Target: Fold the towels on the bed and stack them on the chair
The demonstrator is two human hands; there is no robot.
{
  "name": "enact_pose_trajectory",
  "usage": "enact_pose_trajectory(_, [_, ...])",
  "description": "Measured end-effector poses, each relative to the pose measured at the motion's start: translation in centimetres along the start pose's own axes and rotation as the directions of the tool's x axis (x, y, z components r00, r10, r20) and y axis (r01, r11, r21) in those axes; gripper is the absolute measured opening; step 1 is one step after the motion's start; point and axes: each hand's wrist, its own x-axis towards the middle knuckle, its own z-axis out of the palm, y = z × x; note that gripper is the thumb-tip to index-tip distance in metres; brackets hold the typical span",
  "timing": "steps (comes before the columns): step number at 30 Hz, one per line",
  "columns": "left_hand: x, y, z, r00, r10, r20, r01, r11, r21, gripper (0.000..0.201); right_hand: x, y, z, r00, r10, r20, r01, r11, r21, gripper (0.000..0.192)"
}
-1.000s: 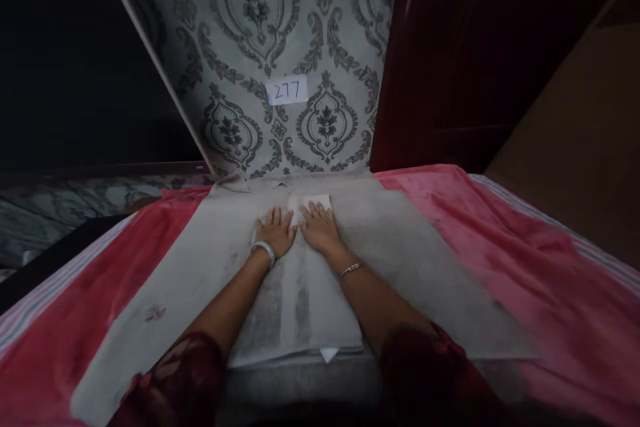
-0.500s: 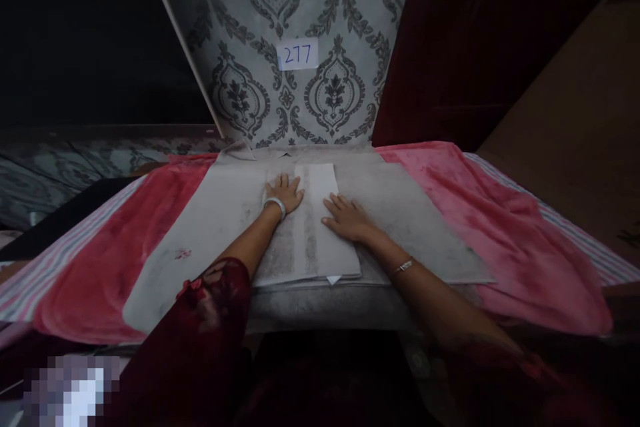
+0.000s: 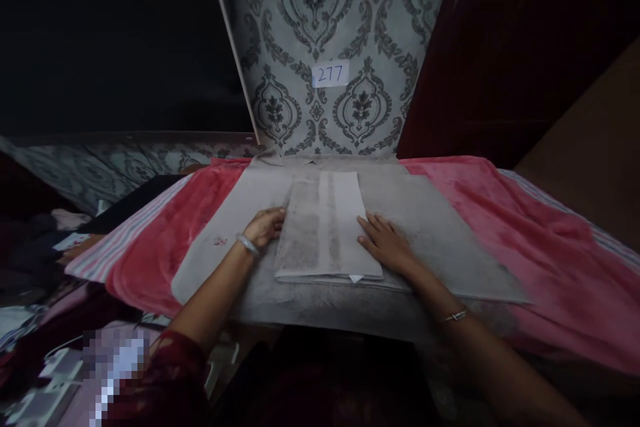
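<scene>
A folded grey cloth (image 3: pixel 303 233) with a pale strip and darker smudged patches lies on a larger grey cloth (image 3: pixel 440 233). At its left edge is my left hand (image 3: pixel 265 227), a bangle on the wrist. The fingers of that hand are bent together against the edge, their tips partly hidden. My right hand (image 3: pixel 385 240) lies flat with fingers spread, its fingertips at the folded cloth's right edge. A small white corner (image 3: pixel 355 278) sticks out from the near edge of the fold.
Beneath the grey cloth, a pink-red blanket (image 3: pixel 150 247) and a striped cloth (image 3: pixel 117 240) cover the table. Behind stands a patterned wall with a paper label (image 3: pixel 331 74) reading 277. A dark screen (image 3: pixel 120 40) is at the left, a dark red panel (image 3: pixel 500 47) at the right.
My left hand has moved from the top of the folded cloth to its left edge, and its fingers have curled. My right hand stays flat by the right edge. The view has shifted left.
</scene>
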Motion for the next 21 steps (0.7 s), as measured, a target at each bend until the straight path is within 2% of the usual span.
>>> enact_pose_trajectory(3, [-2.8, -1.2, 0.3, 0.994, -0.065, 0.093, 0.081, 0.980, -0.181, 0.032, 0.1, 0.0, -0.2, 1.000, -0.005, 0.007, 0.005, 1.000, -0.012, 0.060])
enact_pose_trajectory(6, [-5.1, -2.4, 1.3, 0.987, -0.055, 0.152, 0.095, 0.958, -0.269, 0.034, 0.3, 0.2, -0.2, 1.000, -0.006, 0.028, 0.006, 1.000, -0.010, 0.060])
enact_pose_trajectory(9, [-6.8, -3.1, 2.2, 0.989, -0.021, 0.149, 0.068, 0.946, -0.316, 0.044, 0.8, 0.7, -0.2, 0.999, -0.009, 0.049, 0.009, 1.000, 0.011, 0.060])
enact_pose_trajectory(12, [-7.7, -3.5, 2.6, 0.993, 0.037, 0.109, 0.004, 0.936, -0.353, 0.058, 1.8, 1.2, -0.2, 1.000, -0.024, 0.002, 0.024, 0.999, 0.044, 0.056])
enact_pose_trajectory(17, [-8.0, -4.1, 2.5, 0.995, 0.061, 0.084, -0.025, 0.926, -0.376, 0.066, 5.9, 0.0, -1.7, 0.987, -0.079, -0.139, 0.093, 0.991, 0.094, 0.044])
enact_pose_trajectory(21, [-8.0, -4.7, 2.5, 0.995, 0.069, 0.070, -0.035, 0.913, -0.406, 0.068, 11.2, -2.8, -3.8, 0.988, -0.105, -0.115, 0.117, 0.987, 0.108, 0.050])
